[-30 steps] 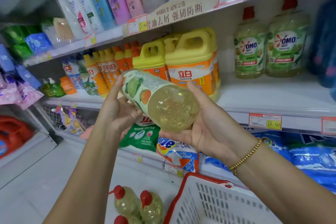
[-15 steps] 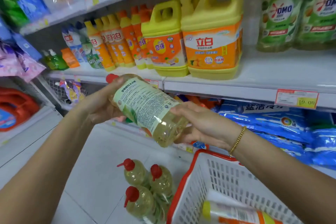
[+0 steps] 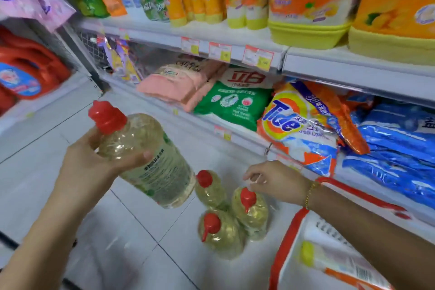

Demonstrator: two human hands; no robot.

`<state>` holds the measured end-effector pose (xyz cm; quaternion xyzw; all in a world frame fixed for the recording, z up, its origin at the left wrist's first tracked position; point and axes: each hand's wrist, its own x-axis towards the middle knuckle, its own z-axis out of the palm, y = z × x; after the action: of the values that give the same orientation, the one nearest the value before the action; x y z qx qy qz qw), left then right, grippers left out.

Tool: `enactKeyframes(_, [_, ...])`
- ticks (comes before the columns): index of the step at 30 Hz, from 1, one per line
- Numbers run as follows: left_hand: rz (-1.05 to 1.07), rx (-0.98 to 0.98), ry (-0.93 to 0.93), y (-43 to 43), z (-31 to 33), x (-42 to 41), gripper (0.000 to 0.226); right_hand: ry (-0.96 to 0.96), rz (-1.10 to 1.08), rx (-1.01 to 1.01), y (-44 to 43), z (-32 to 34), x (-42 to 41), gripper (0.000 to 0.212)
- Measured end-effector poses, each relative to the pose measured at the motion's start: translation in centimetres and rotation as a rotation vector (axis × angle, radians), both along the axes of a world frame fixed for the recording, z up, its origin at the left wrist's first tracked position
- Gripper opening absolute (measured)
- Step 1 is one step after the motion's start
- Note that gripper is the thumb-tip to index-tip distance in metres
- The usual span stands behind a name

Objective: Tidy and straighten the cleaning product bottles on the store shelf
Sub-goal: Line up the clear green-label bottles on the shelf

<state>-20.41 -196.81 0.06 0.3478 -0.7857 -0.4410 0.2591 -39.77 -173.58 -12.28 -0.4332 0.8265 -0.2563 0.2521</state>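
Three bottles (image 3: 221, 235) of pale yellow liquid are standing bunched together on the floor (image 3: 117, 231), just beside the red-rimmed basket (image 3: 286, 240) and well below the shelf (image 3: 353, 70), so none of them is sitting where the task wants it; a fourth bottle (image 3: 150, 165) is hanging tilted in the air, cap up and to the left, with the left hand (image 3: 94, 165) wrapping fingers and thumb round its shoulder just under the red cap; the right hand (image 3: 275, 181) is reaching down over the cluster, fingers loosely curled and carrying nothing, hovering by the cap (image 3: 247, 198) of the bottle nearest the basket, though I cannot tell whether a fingertip is touching it; the main risk, as I am judging it, is lying in that one-handed hold, since a full, smooth bottle gripped so high is likely hanging heavy at its base and could be sliding through the fingers or swinging into the floor bottle just beneath it; the three on the floor are crowding each other, so a careless grab at one cap could be tipping its neighbours over; lifting by the cap alone could be straining the closure or letting the bottle twist free; carrying two at once toward the packed yellow jugs (image 3: 308, 7) is inviting a knock there too.
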Motion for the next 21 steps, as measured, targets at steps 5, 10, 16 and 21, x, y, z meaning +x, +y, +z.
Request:
enactKeyframes(5, [0.049, 0.067, -0.138, -0.7, -4.5, 2.7, 0.057, 0.069, 0.07, 0.08, -1.8, -1.0, 0.9, 0.019])
enactKeyframes(10, [0.065, 0.103, -0.292, -0.6, -12.5, 2.9, 0.075, 0.135, 0.108, 0.124, -2.7, -1.4, 1.1, 0.021])
enactKeyframes(16, [-0.008, 0.143, -0.327, 0.7, -19.0, 2.7, 0.081, 0.115, 0.132, 0.144, -2.7, -1.3, 0.8, 0.023])
enactKeyframes(21, [-0.031, 0.183, -0.31, 2.0, -20.5, 2.4, 0.078, 0.106, 0.125, 0.146, -2.3, -1.5, 0.9, 0.022])
